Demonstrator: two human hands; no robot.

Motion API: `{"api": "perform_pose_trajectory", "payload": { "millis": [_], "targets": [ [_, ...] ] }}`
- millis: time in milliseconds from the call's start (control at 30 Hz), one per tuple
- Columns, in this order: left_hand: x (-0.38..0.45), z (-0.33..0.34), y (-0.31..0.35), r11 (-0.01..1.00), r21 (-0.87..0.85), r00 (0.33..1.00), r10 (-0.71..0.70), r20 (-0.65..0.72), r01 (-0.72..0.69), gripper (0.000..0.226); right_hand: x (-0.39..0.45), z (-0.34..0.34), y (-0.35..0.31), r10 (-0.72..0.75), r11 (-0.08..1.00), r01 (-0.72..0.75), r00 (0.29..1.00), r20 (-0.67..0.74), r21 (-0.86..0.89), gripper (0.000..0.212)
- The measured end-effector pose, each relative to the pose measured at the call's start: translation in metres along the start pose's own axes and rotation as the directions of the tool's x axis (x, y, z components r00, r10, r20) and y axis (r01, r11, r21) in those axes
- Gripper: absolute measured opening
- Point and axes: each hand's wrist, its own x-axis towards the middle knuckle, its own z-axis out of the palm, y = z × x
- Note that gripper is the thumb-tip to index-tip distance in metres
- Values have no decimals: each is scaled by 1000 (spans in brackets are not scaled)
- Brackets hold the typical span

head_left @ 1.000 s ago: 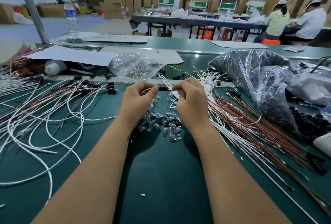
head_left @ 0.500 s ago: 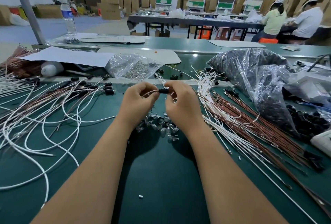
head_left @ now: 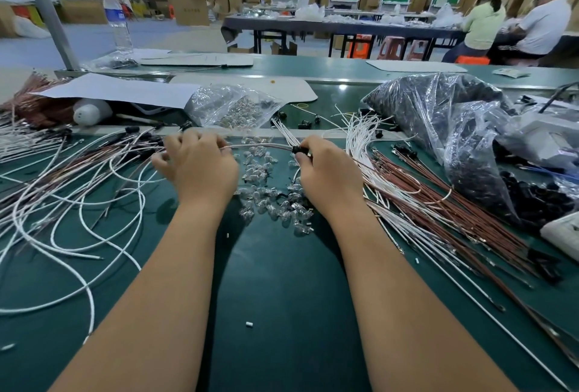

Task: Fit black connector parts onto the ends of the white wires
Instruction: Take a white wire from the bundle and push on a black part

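The right hand (head_left: pixel 326 169) pinches a black connector (head_left: pixel 297 150) between thumb and fingertips; the connector sits at the hand's ten o'clock edge, just past the thumb tip. A thin wire (head_left: pixel 260 146) runs from the connector toward nine o'clock and reaches the left hand (head_left: pixel 200 163), whose fingers are curled down onto it and onto the loose wires beneath; how firmly the left hand grips that wire cannot be told. A small bunch of white wires (head_left: pixel 283 131) fans up toward eleven o'clock from beside the connector.

Between the two hands, and toward six o'clock from them, a scatter of small clear bulbs (head_left: pixel 272 203) lies on the green table (head_left: pixel 275 313). At nine o'clock of the left hand spreads a tangle of white and brown wires (head_left: pixel 62 191), several tipped with black connectors. At three o'clock of the right hand lies a long bundle of white and brown wires (head_left: pixel 438 210), and beyond it, at two o'clock, a clear bag of black parts (head_left: pixel 445 128). A smaller clear bag of bulbs (head_left: pixel 232 106) rests at twelve o'clock.
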Motion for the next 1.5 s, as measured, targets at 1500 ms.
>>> {"api": "perform_pose_trajectory", "payload": {
  "millis": [1500],
  "targets": [
    [-14,2,19,737,-663,895,376,241,-131,5,6,-4,-5,244,710,-252,964,107,657,7]
  ]
}}
